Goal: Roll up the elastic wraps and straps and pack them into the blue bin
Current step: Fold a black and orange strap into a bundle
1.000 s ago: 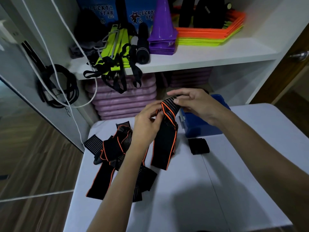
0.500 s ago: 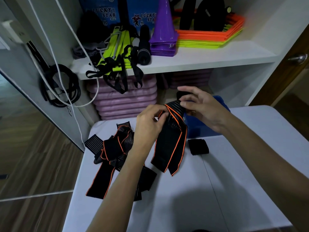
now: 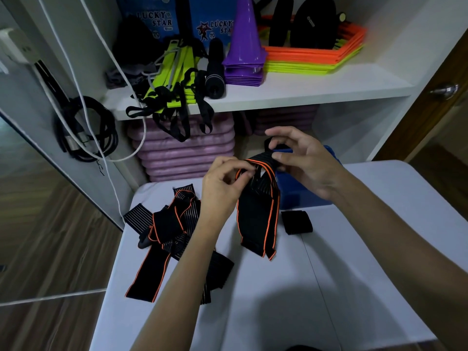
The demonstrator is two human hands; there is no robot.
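We've got both hands up in front of the blue bin (image 3: 306, 196), left hand (image 3: 222, 188) and right hand (image 3: 301, 160) pinching the wrap's (image 3: 258, 214) top end. It looks soft, stretchy, floppy, so grip that end tight. More straps (image 3: 172, 231) lie left of the bin.

Two blue cardboard boxes stand at the far back of the upper shelf. The left blue box (image 3: 154, 21) reads "LUCKY STAR", "Blue" and "70"; the right blue box (image 3: 215, 29) reads "LUCKY STAR" and "70".
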